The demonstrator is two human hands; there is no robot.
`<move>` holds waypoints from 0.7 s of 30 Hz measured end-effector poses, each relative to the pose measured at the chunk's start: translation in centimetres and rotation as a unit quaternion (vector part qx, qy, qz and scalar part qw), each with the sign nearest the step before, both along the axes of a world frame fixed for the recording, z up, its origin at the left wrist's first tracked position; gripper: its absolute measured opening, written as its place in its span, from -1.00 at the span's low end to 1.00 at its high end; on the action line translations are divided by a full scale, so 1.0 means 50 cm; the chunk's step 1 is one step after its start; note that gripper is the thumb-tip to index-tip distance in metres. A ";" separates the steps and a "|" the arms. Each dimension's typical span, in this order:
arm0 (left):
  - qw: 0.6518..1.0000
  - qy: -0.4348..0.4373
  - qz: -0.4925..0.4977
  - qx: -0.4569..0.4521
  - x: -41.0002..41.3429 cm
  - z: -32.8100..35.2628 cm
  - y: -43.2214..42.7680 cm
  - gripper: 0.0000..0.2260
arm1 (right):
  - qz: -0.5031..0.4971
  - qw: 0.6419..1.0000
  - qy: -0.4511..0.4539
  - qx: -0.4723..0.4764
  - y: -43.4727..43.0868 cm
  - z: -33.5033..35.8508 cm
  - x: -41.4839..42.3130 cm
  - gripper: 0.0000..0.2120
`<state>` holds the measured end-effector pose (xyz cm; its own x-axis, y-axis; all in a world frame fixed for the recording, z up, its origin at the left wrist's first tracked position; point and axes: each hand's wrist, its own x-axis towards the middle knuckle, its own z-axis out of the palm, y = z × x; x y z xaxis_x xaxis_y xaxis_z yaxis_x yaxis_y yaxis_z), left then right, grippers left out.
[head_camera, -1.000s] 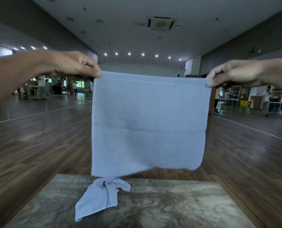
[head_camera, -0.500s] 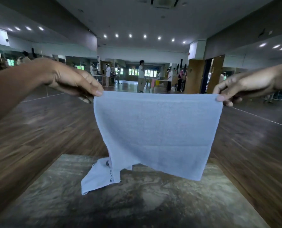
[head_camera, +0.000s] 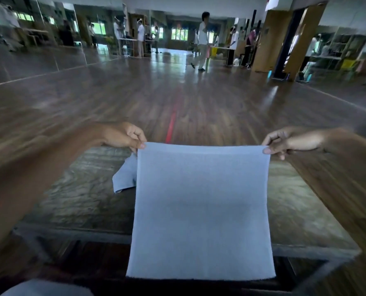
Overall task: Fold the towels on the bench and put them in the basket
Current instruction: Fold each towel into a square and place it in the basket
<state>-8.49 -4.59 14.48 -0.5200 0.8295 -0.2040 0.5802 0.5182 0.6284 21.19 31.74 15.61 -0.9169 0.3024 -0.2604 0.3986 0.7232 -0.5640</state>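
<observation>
Dim interior, motion blur, warped edges

I see bare bench (head_camera: 77,201) left and right of the held towel (head_camera: 201,210), blocked only by a crumpled towel (head_camera: 125,176) just left of it.

Both hands, left hand (head_camera: 122,135) and right hand (head_camera: 291,142), pinch the pale blue towel's (head_camera: 201,210) top corners above the bench (head_camera: 75,201), another towel (head_camera: 125,176) lying behind.

One head-worn view looks forward and down from close above the bench (head_camera: 77,201). It faces along the wooden floor (head_camera: 177,97) toward the far wall.
</observation>
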 end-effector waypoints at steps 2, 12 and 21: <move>0.998 0.058 0.026 0.002 -0.001 -0.037 0.019 -0.97 | -0.020 1.000 0.009 0.020 -0.024 -0.005 -0.076 -0.95; 0.963 0.215 0.149 0.066 -0.028 -0.194 0.099 -0.93 | -0.151 0.967 0.164 0.121 0.013 -0.182 -0.152 -0.97; 0.941 0.292 0.146 0.093 -0.018 -0.309 0.094 -0.90 | -0.166 0.958 0.203 0.120 -0.016 -0.296 -0.140 -0.96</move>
